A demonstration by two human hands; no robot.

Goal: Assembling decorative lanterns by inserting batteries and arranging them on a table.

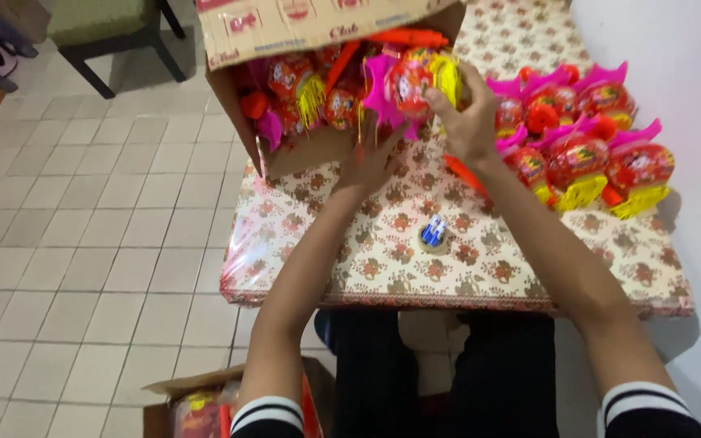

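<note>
I'd keep my right hand [468,122] fingers pinched on the red lantern toy [412,81] at the cardboard box [318,32] mouth, left hand [371,162] open steadying beneath, lifting clear over the tabletop [383,243].

Roll of tape [434,234] on floral table [383,259], green-cushioned chair [103,28], tiled floor [83,243], white wall [675,73]

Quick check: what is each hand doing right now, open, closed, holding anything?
Left hand: open, fingers spread under the pink-and-red toy lantern at the cardboard box.
Right hand: closed on the same toy lantern, gripping its yellow-tasselled side.
</note>
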